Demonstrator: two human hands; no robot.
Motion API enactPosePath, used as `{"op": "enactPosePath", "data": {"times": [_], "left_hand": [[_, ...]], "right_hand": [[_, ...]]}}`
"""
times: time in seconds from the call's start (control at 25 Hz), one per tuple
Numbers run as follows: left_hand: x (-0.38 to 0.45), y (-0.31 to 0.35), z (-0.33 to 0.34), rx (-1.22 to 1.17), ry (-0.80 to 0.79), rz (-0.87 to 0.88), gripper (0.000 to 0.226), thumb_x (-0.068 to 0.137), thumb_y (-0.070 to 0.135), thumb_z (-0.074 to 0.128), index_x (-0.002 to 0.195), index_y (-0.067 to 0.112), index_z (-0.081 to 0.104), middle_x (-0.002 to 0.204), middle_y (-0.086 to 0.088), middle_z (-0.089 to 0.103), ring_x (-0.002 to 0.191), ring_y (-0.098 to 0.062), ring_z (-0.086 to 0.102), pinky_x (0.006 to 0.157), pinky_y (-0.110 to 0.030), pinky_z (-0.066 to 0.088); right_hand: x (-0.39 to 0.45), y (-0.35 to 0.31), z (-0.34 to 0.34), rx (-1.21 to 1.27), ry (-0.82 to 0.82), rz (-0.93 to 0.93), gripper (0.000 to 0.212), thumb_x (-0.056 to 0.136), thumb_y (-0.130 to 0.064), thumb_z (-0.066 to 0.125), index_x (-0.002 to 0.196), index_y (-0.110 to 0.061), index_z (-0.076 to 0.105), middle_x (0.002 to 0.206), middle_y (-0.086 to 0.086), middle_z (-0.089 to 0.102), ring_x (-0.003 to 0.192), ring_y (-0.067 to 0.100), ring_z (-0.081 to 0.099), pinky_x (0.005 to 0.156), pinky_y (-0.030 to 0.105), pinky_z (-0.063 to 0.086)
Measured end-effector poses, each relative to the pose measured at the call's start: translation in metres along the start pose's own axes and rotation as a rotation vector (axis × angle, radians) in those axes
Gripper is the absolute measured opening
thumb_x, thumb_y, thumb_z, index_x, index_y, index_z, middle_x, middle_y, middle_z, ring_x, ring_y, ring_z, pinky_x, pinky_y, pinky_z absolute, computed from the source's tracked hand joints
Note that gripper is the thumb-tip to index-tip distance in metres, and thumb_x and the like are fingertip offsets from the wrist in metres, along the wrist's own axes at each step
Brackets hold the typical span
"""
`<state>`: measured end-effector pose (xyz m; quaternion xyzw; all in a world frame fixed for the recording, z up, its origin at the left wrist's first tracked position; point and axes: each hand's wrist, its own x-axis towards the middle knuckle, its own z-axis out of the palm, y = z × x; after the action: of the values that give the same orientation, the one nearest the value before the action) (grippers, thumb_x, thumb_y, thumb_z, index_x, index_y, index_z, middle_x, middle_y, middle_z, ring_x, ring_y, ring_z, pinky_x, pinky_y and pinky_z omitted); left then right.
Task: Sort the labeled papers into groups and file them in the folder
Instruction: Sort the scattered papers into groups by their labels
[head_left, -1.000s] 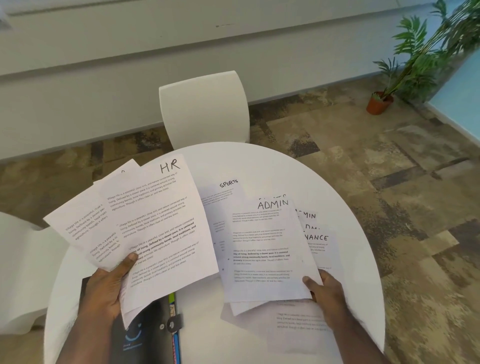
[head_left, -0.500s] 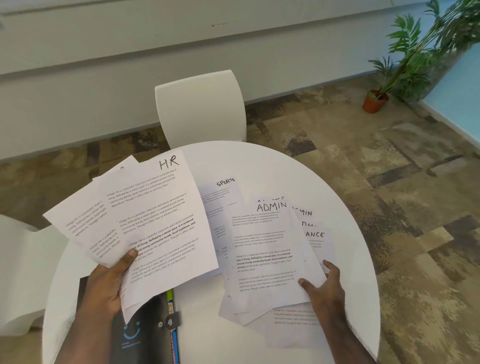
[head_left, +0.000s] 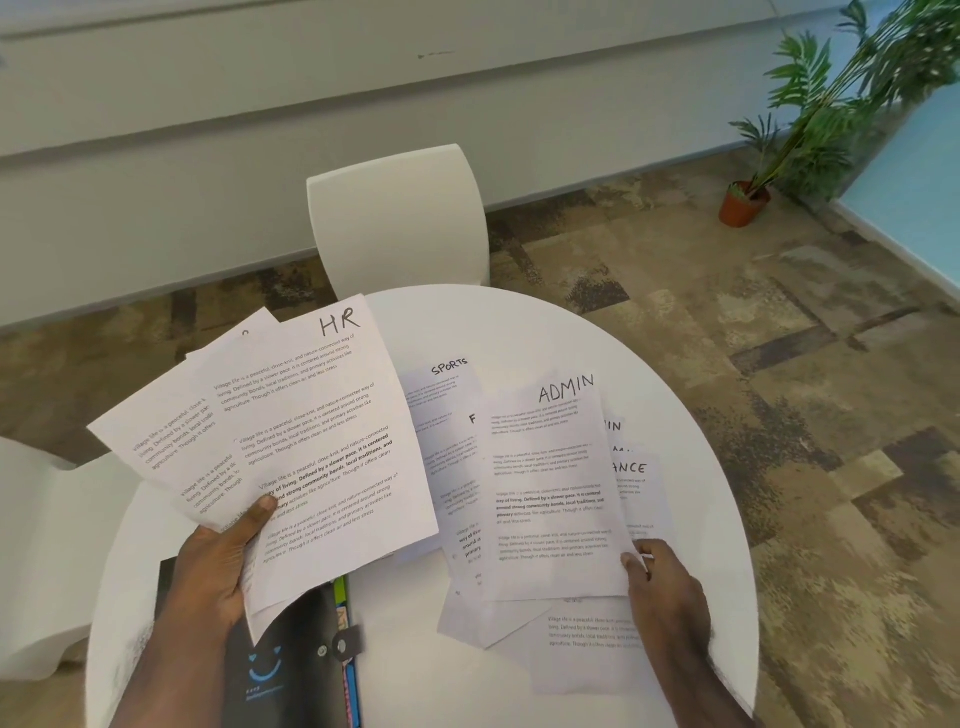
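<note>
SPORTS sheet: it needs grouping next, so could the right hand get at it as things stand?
Probably yes: the SPORTS sheet has its top exposed, but the right hand is on the ADMIN sheet.

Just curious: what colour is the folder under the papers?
Black folder, blue smiley print; head view.

HR sheet (head_left: 317, 447) fanned up at the left above the folder (head_left: 291, 660); ADMIN sheet (head_left: 550, 488) lies right, overlapping the SPORTS sheet (head_left: 441, 384) behind it, all on the round table (head_left: 519, 322).
</note>
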<state>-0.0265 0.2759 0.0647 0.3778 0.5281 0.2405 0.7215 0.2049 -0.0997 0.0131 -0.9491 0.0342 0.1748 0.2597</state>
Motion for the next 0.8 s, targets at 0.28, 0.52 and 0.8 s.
{"op": "enactPosePath", "data": {"times": [0.28, 0.52, 0.8], "left_hand": [[-0.003, -0.001, -0.002, -0.033, -0.001, 0.003, 0.046, 0.080, 0.006, 0.076, 0.123, 0.020, 0.068, 0.110, -0.005, 0.076, 0.100, -0.030, 0.072, 0.078, -0.053, 0.059], [-0.001, 0.000, -0.002, -0.032, -0.002, -0.014, 0.047, 0.078, 0.006, 0.076, 0.123, 0.020, 0.068, 0.111, -0.005, 0.076, 0.104, -0.031, 0.071, 0.079, -0.054, 0.058], [-0.002, 0.001, 0.004, -0.014, 0.018, -0.020, 0.044, 0.082, 0.006, 0.075, 0.124, 0.016, 0.067, 0.113, -0.007, 0.075, 0.102, -0.031, 0.070, 0.073, -0.048, 0.061]], "right_hand": [[-0.003, 0.049, 0.009, 0.235, 0.039, 0.075, 0.027, 0.099, -0.015, 0.050, 0.123, -0.015, 0.062, 0.113, 0.018, 0.070, 0.103, 0.038, 0.062, 0.091, 0.047, 0.054], [-0.006, 0.068, 0.001, 0.791, 0.013, 0.337, 0.034, 0.100, 0.000, 0.047, 0.134, -0.004, 0.053, 0.119, 0.018, 0.060, 0.105, 0.034, 0.055, 0.057, 0.039, 0.062], [-0.004, 0.038, -0.014, 1.141, 0.029, 0.381, 0.031, 0.103, -0.004, 0.044, 0.130, -0.015, 0.052, 0.116, 0.008, 0.058, 0.102, 0.026, 0.058, 0.050, 0.025, 0.059]]}}
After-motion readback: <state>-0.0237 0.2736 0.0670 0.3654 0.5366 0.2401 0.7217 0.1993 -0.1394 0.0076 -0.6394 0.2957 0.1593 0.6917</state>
